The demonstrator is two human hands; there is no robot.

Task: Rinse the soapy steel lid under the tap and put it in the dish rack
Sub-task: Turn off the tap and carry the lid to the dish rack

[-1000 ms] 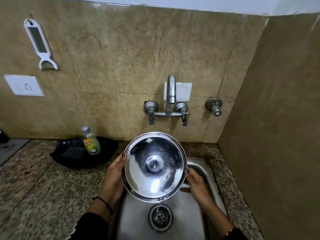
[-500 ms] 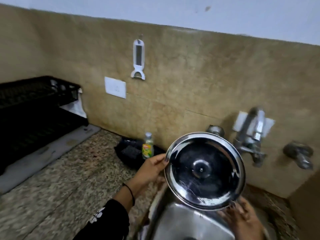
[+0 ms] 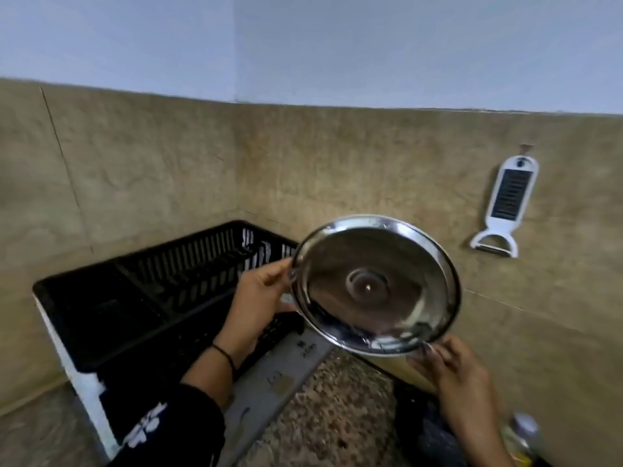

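Note:
The round steel lid [image 3: 374,284] is held up in the air, its hollow underside facing me, tilted. My left hand [image 3: 261,298] grips its left rim, thumb on the edge. My right hand [image 3: 451,365] holds the lower right rim with its fingertips. The black plastic dish rack [image 3: 135,298] sits in the corner to the left, just behind and below my left hand. The lid hangs over the rack's right end and the grey mat. Tap and sink are out of view.
A grey drying mat [image 3: 279,382] lies under the rack's near side on the speckled granite counter [image 3: 340,409]. A white peeler [image 3: 505,207] hangs on the tiled wall at right. A soap bottle [image 3: 521,436] and a dark tray [image 3: 424,429] sit at the bottom right.
The lid has travelled left from above the sink to beside the dish rack, both hands still on it. The view swung left; the tap and sink left the frame.

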